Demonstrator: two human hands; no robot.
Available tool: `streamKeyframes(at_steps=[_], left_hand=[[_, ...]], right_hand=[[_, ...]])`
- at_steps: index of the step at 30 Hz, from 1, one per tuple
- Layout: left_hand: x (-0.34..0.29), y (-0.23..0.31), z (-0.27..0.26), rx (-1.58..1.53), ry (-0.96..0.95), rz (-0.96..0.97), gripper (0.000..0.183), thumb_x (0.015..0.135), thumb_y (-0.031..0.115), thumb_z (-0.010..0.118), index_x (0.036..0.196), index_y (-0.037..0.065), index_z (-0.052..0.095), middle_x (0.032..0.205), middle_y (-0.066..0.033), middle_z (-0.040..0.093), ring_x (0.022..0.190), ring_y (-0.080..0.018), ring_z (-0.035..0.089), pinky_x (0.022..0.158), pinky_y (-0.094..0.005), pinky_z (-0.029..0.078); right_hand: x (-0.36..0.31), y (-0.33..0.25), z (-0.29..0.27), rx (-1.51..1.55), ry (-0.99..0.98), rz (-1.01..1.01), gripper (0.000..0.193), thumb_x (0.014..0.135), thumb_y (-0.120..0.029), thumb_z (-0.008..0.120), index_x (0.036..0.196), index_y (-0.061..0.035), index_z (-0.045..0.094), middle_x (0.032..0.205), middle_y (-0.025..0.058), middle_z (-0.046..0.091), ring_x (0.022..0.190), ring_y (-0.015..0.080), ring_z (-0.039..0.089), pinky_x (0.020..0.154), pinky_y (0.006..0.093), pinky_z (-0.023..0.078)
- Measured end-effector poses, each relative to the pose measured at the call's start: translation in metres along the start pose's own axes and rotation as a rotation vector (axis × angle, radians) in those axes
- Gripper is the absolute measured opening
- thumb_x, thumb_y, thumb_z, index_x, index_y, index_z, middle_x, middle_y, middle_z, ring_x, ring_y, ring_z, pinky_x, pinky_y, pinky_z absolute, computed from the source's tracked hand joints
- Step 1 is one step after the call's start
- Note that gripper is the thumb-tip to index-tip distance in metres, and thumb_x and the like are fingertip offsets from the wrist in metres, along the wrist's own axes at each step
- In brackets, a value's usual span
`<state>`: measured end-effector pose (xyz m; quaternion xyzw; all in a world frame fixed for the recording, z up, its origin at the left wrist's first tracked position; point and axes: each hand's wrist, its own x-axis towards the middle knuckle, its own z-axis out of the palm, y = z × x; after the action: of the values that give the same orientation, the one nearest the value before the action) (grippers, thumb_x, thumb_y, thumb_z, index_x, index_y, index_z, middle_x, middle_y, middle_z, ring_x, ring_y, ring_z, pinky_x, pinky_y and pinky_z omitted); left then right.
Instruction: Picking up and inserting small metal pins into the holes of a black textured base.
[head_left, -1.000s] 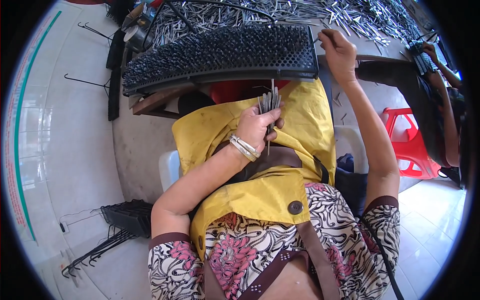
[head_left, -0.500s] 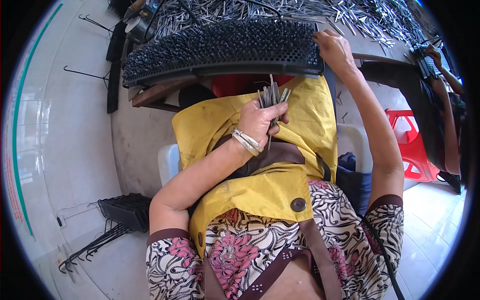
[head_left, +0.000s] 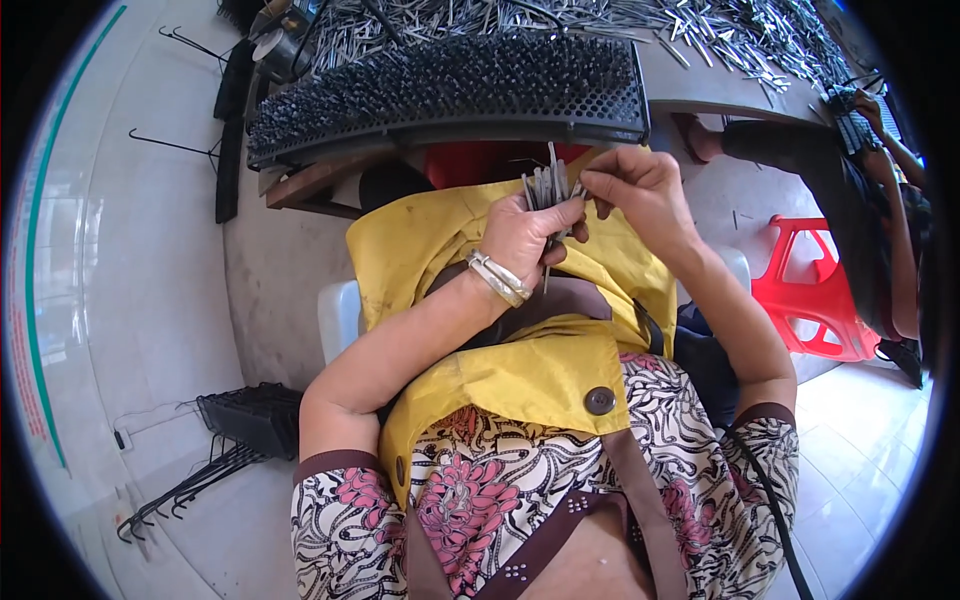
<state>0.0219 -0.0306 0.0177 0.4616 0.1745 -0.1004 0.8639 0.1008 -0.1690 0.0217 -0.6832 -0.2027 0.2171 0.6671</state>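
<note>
My left hand (head_left: 518, 235) is wrapped round a bundle of thin grey metal strips (head_left: 546, 188), most of them pointing up and away from me. Close to its thumb, my right hand (head_left: 642, 195) pinches the end of one strip at the bundle's right side. The far end of that strip is hidden among the fingers. Beyond both hands stands a long black perforated rack (head_left: 600, 132), its holes thickly filled with upright dark strips. A yellow apron (head_left: 400, 240) lies over my lap beneath the hands.
Loose metal strips (head_left: 690, 20) are heaped on the table (head_left: 715, 90) behind the rack. At the right, a co-worker's hands (head_left: 872, 125) are at another dark rack, near a red stool (head_left: 810, 295). Black hooked racks (head_left: 250, 425) stand on the floor at left.
My right hand has left the rack's right end and come down to the bundle, pinching a strip there. My left hand keeps its hold, nearly in place.
</note>
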Motion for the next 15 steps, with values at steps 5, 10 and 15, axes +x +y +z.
streamKeyframes(at_steps=[5, 10, 15], left_hand=[[0.001, 0.001, -0.003, -0.052, 0.123, -0.016, 0.011, 0.076, 0.011, 0.062, 0.077, 0.005, 0.053, 0.069, -0.005, 0.057, 0.058, -0.0136, 0.056, 0.038, -0.0203, 0.03], [0.003, -0.003, -0.008, -0.059, 0.16, -0.034, 0.011, 0.077, 0.012, 0.06, 0.078, 0.005, 0.052, 0.07, -0.0049, 0.057, 0.058, -0.015, 0.056, 0.038, -0.0218, 0.031], [0.005, -0.005, -0.011, -0.083, 0.12, -0.053, 0.009, 0.077, 0.009, 0.06, 0.082, 0.005, 0.054, 0.071, -0.0072, 0.057, 0.062, -0.0167, 0.057, 0.039, -0.0219, 0.033]], right_hand=[[-0.002, 0.001, -0.003, 0.114, 0.099, 0.03, 0.005, 0.078, 0.0, 0.057, 0.078, 0.0044, 0.058, 0.064, 0.0045, 0.057, 0.052, 0.0086, 0.052, 0.05, 0.0201, 0.043], [0.018, 0.006, -0.035, -0.065, 0.315, -0.187, 0.009, 0.08, -0.004, 0.056, 0.079, 0.0039, 0.058, 0.066, 0.0041, 0.058, 0.054, 0.0072, 0.052, 0.051, 0.0189, 0.042], [0.053, 0.001, -0.059, -0.352, 0.544, -0.365, 0.008, 0.08, -0.005, 0.057, 0.082, 0.0019, 0.059, 0.068, 0.0018, 0.059, 0.055, 0.0052, 0.05, 0.051, 0.018, 0.039]])
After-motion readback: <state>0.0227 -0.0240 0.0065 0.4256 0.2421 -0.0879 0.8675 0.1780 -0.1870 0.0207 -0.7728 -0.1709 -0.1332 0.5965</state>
